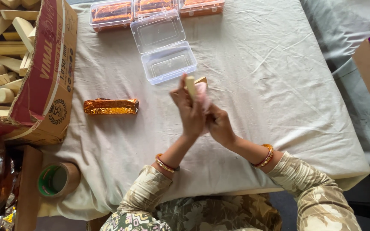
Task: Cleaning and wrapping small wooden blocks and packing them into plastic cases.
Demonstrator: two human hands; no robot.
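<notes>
Left hand (190,112), fingers curled around a pale wooden block (191,85) held upright above the middle of the cloth-covered table (279,85). Right hand (218,125), closed against the block's lower side, pressing a piece of pink wrapping (202,95) to it; the wrapping is blurred. Just beyond the hands, toward the far edge, an open clear plastic box (164,48) with its lid folded back. Along the far edge, three closed clear boxes (111,13) with orange-wrapped contents. Left of the hands, a bar wrapped in orange foil (111,106), lying flat and apart from them. At the left edge, a cardboard carton (43,81) of bare wooden blocks; near the front left corner, a roll of brown tape (58,179).
</notes>
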